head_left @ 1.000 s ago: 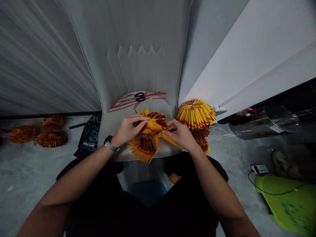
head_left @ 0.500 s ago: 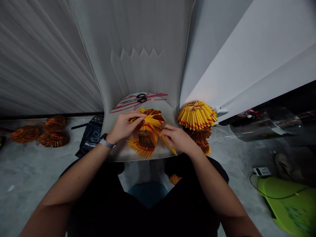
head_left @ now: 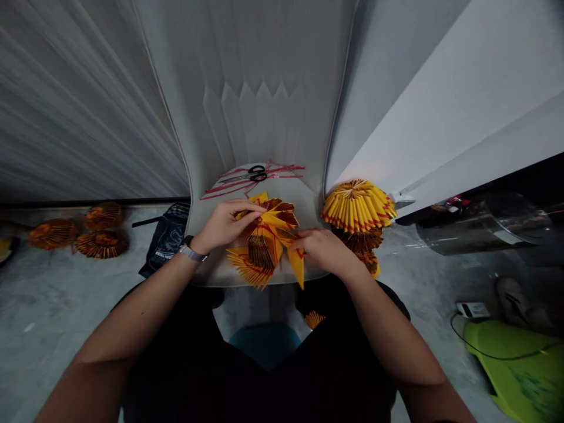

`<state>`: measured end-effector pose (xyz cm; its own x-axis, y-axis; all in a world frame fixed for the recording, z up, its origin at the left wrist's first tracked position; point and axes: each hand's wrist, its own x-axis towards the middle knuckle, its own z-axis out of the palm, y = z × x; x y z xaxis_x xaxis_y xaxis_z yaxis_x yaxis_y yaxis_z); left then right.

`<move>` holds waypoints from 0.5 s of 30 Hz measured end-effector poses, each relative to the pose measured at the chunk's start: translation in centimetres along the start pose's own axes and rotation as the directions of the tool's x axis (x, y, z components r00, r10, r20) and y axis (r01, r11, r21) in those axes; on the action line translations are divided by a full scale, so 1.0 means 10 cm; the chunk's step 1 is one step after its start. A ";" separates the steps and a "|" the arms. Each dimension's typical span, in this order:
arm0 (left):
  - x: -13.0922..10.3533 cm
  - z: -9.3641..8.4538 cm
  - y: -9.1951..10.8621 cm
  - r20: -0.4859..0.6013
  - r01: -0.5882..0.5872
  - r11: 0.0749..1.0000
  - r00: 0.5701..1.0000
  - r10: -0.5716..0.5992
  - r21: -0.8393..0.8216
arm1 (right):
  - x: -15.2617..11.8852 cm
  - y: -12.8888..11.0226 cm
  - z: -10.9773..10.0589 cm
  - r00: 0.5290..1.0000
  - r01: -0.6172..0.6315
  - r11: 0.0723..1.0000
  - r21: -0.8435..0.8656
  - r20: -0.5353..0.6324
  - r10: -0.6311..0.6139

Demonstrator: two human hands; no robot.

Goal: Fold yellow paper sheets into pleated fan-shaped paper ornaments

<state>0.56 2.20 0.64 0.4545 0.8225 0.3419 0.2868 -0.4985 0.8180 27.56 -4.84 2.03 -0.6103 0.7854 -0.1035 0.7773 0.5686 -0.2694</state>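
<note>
A yellow and gold folded-paper piece (head_left: 275, 238) with red markings rests near the front of a grey chair seat (head_left: 308, 202). Its upper left is pinched by my left hand (head_left: 229, 223), which wears a watch on the wrist. At its right side, my right hand (head_left: 324, 249) has its fingers closed on a yellow pointed flap (head_left: 297, 267) that hangs down. Behind the piece, black-handled scissors (head_left: 257, 173) lie among red strips (head_left: 224, 189) on the seat.
Pleated yellow paper rounds (head_left: 359, 205) are stacked right of the chair. Several orange-gold rounds (head_left: 102, 244) lie on the floor at left, near a dark bag (head_left: 166, 238). A green object (head_left: 515, 352) and a clear container (head_left: 480, 223) are at right.
The view has shifted slightly, moving the scene right. My right hand has turned a little, and the yellow flap under it now points more straight down.
</note>
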 end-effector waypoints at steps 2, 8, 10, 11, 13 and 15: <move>0.00 -0.02 0.02 0.004 0.023 1.000 1.000 -0.023 -0.017 | 0.02 0.08 0.05 0.999 0.037 0.992 0.122 -0.038 -0.033; 0.04 -0.04 0.06 -0.035 0.077 0.986 0.996 -0.083 -0.147 | 0.02 0.09 0.10 0.850 0.195 0.980 0.044 -0.507 -0.147; 0.07 -0.05 0.04 -0.034 0.119 0.973 0.991 -0.128 -0.195 | 0.00 -0.05 0.06 0.807 0.177 0.979 -0.105 -0.554 -0.205; 0.08 -0.06 0.03 -0.025 0.138 0.968 0.989 -0.146 -0.210 | -0.01 -0.13 0.04 0.793 0.173 0.970 -0.168 -0.560 -0.239; 0.11 -0.08 0.01 0.003 0.162 0.961 0.986 -0.166 -0.223 | -0.03 -0.30 0.01 0.785 0.189 0.942 -0.276 -0.534 -0.314; 0.12 -0.08 -0.03 0.036 0.173 0.958 0.985 -0.169 -0.228 | -0.04 -0.42 0.00 0.808 0.238 0.910 -0.340 -0.450 -0.379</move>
<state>0.34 3.53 1.21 0.4291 0.8848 0.1819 0.1615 -0.2733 0.9483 24.55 -7.48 3.22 -0.7193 0.5295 0.4496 0.6142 0.7872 0.0555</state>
